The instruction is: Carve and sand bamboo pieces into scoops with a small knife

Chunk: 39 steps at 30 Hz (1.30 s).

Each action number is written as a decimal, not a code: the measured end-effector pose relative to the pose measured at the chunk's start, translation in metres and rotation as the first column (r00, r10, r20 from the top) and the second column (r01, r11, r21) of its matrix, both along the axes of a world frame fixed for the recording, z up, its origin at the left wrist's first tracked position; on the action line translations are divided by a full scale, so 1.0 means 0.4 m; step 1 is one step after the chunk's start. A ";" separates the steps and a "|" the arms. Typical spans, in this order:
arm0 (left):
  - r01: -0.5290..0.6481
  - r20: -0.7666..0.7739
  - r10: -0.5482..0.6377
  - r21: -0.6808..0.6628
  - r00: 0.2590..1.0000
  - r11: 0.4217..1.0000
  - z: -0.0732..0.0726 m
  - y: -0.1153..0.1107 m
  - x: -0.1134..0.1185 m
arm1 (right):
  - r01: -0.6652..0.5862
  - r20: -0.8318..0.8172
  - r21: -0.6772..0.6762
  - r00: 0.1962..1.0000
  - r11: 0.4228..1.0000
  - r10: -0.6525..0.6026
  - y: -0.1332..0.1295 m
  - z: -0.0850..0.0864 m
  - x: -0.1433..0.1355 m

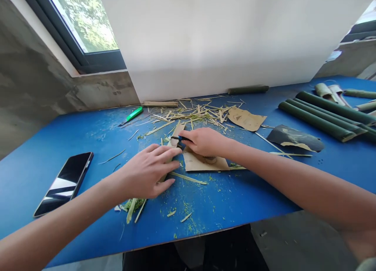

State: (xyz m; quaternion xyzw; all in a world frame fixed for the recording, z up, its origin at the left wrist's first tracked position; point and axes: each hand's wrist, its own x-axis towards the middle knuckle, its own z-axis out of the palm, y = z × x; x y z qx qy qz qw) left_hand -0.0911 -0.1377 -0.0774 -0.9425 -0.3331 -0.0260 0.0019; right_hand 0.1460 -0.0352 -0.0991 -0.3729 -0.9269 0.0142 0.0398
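Note:
Near the middle of the blue table, a pale bamboo strip (177, 133) lies lengthwise, its near part under my left hand (152, 169). That hand rests flat with its fingers spread, pressing on the strip. My right hand (205, 140) is closed around a small dark-handled tool (181, 138), whose tip is over the strip beside my left fingertips. The tool's exact type is hard to make out. A piece of brown sandpaper (195, 164) lies beneath and in front of my right hand. Thin shavings (188, 178) and green dust surround both hands.
A phone (66, 182) lies at the left, a green utility knife (134, 114) behind it. Bamboo splinters (199, 113) pile up at the back, near more sandpaper (246, 119). Dark, curled sandpaper (295, 138) and green bamboo pieces (320, 120) lie right. A white board (217, 39) stands behind.

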 end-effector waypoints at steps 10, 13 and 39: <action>0.342 0.307 -0.328 0.011 0.893 0.940 -0.073 0.042 0.075 | -0.094 -0.089 -0.079 0.992 0.992 0.087 0.014 0.016 -0.006; 0.323 0.342 -0.289 -0.046 0.894 0.945 -0.087 -0.001 0.090 | -0.142 -0.045 -0.145 0.990 0.979 0.137 -0.010 0.026 0.007; 0.198 0.371 -0.108 -0.214 0.922 0.957 -0.085 -0.035 0.090 | -0.111 0.125 -0.076 0.985 0.991 0.120 -0.046 0.019 0.015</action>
